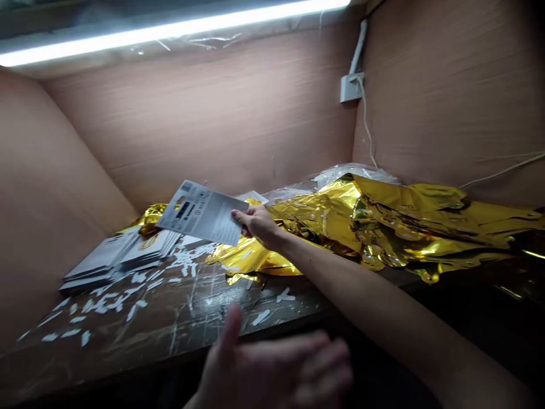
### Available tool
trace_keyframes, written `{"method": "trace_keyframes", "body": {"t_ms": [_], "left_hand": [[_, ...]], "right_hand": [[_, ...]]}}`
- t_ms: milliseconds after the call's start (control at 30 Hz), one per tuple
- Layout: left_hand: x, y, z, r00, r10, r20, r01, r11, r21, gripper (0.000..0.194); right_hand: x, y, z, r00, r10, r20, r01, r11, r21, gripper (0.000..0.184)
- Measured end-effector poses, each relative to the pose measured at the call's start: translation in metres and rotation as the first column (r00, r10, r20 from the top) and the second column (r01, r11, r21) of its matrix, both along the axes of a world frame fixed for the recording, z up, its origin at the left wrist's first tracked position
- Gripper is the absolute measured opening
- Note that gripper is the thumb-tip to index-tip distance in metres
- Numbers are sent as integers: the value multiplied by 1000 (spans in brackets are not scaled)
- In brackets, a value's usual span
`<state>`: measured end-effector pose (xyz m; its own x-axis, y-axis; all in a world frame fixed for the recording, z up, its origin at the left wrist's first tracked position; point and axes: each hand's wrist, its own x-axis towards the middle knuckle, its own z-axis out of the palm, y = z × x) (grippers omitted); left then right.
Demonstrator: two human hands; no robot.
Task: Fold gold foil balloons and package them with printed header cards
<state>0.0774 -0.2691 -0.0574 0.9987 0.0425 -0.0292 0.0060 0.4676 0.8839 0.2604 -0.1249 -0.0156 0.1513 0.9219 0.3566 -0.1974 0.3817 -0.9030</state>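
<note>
My right hand [260, 224] grips a printed packaging card [208, 213] by its right edge, thumb on top. The card is grey-white, with a hang hole and dark print at its left end, and is held above the table. Close to the camera, my left hand [276, 366] is held in front of the table edge with its thumb raised and fingers stretched out; it is slightly blurred and nothing shows in it. Stacks of similar cards [100, 255] lie below and left of the held card. Gold foil sheets [315, 218] are heaped behind and beside my right hand.
White paper scraps [110, 298] litter the dark tabletop [187, 329]. Clear plastic bags [353, 170] lie behind the foil. Wooden panels enclose the back and sides. A power socket [351, 87] with a cord is on the back wall, and a lit tube lamp [179, 28] hangs above.
</note>
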Motion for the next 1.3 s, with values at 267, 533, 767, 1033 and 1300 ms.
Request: {"method": "trace_keyframes", "body": {"t_ms": [267,533,767,1033,1300], "left_hand": [[0,8,68,910,277,310,-136,903,-408,103],[-4,44,77,800,538,263,-538,839,-81,82],[19,235,87,453,822,346,-499,-88,862,32],[76,343,67,335,925,179,-187,-121,975,35],[93,374,64,368,927,73,-333,58,941,36]], "right_hand": [[1,4,-12,990,-138,17,138,990,-8,44],[3,8,-12,913,-402,67,406,911,-76,43],[23,18,-12,733,-673,-101,666,740,-94,41],[26,22,-18,730,-683,-16,680,728,-88,45],[28,26,-20,716,-698,1,696,713,-87,45]]}}
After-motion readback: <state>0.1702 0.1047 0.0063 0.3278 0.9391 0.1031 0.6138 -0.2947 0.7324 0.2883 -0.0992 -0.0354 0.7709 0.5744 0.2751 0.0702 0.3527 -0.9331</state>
